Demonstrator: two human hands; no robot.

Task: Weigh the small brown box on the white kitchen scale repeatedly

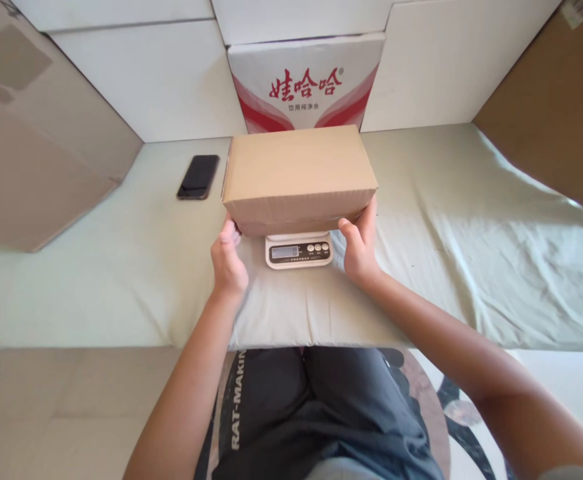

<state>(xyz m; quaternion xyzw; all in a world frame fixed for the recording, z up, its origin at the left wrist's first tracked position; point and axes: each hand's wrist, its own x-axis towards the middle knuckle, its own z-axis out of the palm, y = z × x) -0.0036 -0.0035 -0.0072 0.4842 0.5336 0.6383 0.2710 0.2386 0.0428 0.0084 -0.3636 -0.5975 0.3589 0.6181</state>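
A closed brown cardboard box (299,167) is over a small white digital scale (299,261), hiding most of it. Only the scale's front panel shows, with a display and three round buttons; the reading is too small to make out. My left hand (228,259) grips the box's lower left corner, its fingers partly hidden beneath. At the lower right corner, my right hand (359,245) holds the box with the thumb on its front face. Whether the box rests on the scale or is held just above it, I cannot tell.
A black phone (198,177) lies left of the box on the pale green cloth (146,280). Behind stands a white carton (304,83) with red lettering. Large brown cardboard (46,140) flanks the left side, and another brown carton (546,113) the right.
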